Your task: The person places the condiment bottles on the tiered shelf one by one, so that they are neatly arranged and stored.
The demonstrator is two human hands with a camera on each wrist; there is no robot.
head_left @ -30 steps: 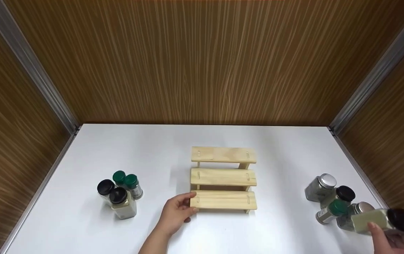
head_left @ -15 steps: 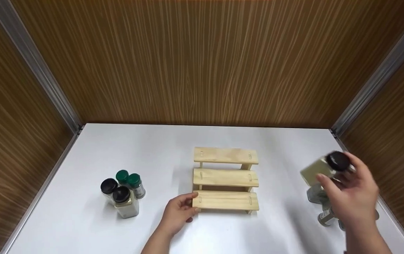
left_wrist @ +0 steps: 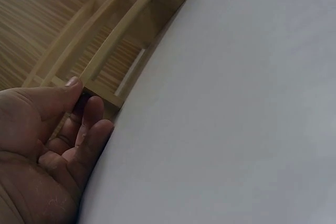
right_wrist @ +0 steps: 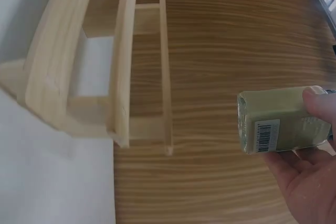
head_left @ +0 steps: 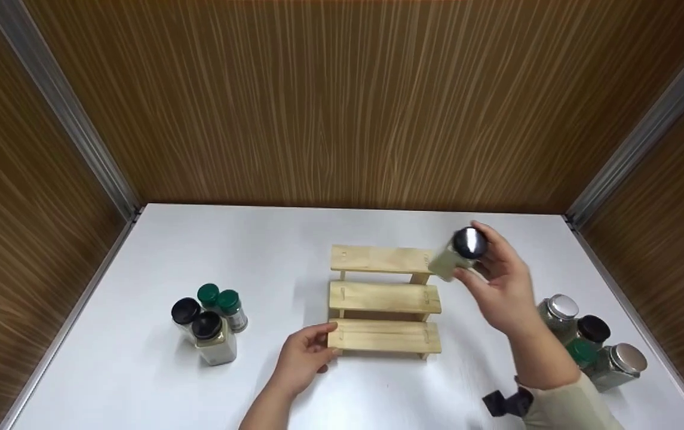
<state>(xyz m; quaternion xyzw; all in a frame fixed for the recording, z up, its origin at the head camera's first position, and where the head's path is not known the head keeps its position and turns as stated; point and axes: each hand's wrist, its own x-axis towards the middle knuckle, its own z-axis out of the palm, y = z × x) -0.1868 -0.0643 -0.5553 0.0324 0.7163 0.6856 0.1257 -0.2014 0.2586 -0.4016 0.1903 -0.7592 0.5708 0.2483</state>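
A three-step wooden rack (head_left: 385, 297) stands mid-table. My left hand (head_left: 300, 361) pinches the left end of its lowest step; in the left wrist view, thumb and fingers meet at the corner of the rack (left_wrist: 124, 27). My right hand (head_left: 506, 289) holds a square spice jar (head_left: 449, 261) by its upper part, tilted, black lid towards the head camera. That jar hangs in the air near the right end of the top step. In the right wrist view, the jar (right_wrist: 291, 114) shows pale green contents and a barcode label, apart from the rack (right_wrist: 55, 51).
At the left stand several spice jars: two green-lidded shakers (head_left: 229, 303) and two black-lidded jars (head_left: 216, 343). More jars (head_left: 613, 367) with silver, black and green lids cluster at the right, partly behind my right forearm. Wood-patterned walls (head_left: 342, 107) enclose the white table (head_left: 109, 382).
My right hand has carried the black-lidded jar from the right-hand cluster leftwards and up to the rack's top step. The left hand has kept its grip on the lowest step.
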